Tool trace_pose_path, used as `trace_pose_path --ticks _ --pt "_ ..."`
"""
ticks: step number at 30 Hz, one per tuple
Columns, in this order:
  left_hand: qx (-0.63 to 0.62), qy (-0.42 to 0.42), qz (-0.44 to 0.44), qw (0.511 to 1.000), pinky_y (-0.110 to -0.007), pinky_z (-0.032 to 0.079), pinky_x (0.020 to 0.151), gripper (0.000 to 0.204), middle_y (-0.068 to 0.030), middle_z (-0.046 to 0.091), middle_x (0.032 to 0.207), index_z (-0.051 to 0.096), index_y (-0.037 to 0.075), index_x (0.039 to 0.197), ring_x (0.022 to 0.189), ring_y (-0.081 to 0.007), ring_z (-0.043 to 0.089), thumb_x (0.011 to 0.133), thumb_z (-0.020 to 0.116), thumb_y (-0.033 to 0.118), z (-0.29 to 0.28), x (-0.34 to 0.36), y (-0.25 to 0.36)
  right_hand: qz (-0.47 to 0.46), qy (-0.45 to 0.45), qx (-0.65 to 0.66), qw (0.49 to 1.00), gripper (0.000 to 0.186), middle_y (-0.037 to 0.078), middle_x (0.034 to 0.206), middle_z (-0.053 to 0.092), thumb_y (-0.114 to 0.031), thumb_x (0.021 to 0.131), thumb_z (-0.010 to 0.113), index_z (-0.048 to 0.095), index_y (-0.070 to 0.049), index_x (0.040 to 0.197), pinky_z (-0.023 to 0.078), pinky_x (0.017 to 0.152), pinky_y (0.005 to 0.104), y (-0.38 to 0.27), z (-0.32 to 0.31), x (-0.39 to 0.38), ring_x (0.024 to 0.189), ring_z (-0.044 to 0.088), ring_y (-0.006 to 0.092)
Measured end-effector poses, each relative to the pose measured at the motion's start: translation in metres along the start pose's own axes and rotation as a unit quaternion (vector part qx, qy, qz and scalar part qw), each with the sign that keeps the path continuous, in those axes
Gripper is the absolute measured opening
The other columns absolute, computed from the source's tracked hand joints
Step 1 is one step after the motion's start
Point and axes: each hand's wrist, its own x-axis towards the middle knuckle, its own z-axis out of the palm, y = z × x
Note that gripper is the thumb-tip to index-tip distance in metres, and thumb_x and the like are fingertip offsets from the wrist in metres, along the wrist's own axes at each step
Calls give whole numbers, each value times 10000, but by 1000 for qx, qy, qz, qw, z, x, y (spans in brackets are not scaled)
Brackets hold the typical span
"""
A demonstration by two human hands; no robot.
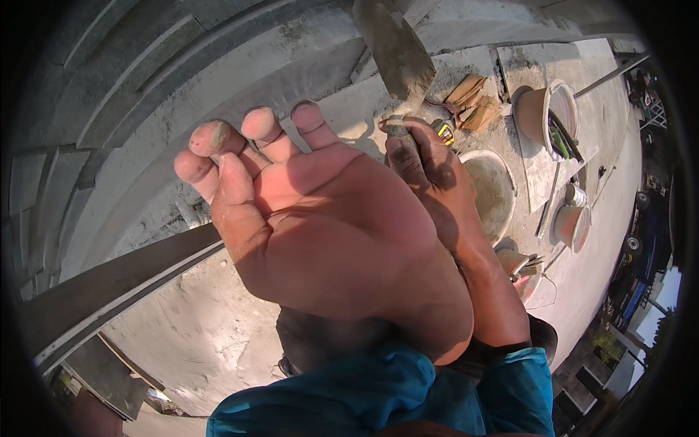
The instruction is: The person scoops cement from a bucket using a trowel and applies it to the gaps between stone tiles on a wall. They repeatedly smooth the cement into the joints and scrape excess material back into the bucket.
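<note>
My left hand (306,226) is large in the centre, close to the camera, palm up with its fingers loosely bent and apart, holding nothing. Just behind it, to the right, my right hand (433,175) is closed on the handle of a trowel (393,47), whose dusty blade points up toward the top edge. Beside the right hand lie a yellow-and-black tape measure (443,133), crumpled brown paper (477,98) and a red-handled tool (448,107). A round basin (492,204) of pale grey residue sits to the right, partly hidden by that hand.
A bucket of tools (534,116), smaller buckets (570,226), a can (576,194) and metal rods (546,211) stand on the concrete slab (597,131) at right. A long dark beam (124,284) crosses the lower left; a moulded grey wall (109,95) curves along the upper left.
</note>
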Motion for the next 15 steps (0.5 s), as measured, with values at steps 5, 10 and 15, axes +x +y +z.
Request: trace_pose_path --ticks 5,10,15 --pt "-38 -6 -2 999 -401 487 839 155 -21 579 1042 490 48 1094 922 -203 595 950 482 -7 -4 14 8 1 -6 8 1000 446 252 819 629 -389 1046 440 526 34 1158 478 797 465 -5 9 13 841 653 421" --pt "-58 -16 -2 998 -411 477 830 192 -32 576 1041 495 48 1126 901 -206 577 948 466 -18 -4 26 21 27 -5 35 999 416 258 766 599 -372 1046 429 498 34 1109 469 772 466 -14 19 20 821 644 434" --pt "-28 11 41 999 -406 456 814 196 -33 578 1009 496 59 1135 863 -189 550 962 425 1 -2 30 20 -40 -5 7 999 370 271 837 622 -329 1031 491 515 22 1145 496 756 455 0 7 21 806 649 424"
